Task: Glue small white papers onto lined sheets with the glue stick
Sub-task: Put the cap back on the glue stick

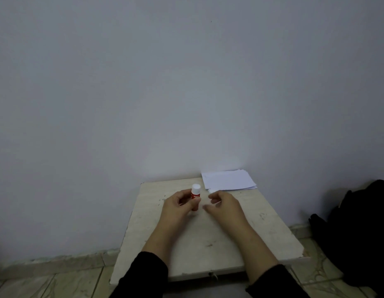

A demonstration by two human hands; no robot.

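A red glue stick [195, 193] with a white cap stands upright over the far part of the small white table [273, 233]. My left hand [180, 206] grips its red body, cap on top. Just to its right my right hand [223, 206] hovers with loosely curled fingers; a small pale scrap seems to sit at its fingertips, too blurred to be sure. A stack of white sheets [228, 180] lies at the table's far right corner against the wall. Whether the sheets are lined cannot be seen.
The table stands against a plain white wall [186, 82]. A black bag or garment [356, 229] lies on the tiled floor [57, 282] to the right of the table. The table's surface is scuffed and chipped at its edges.
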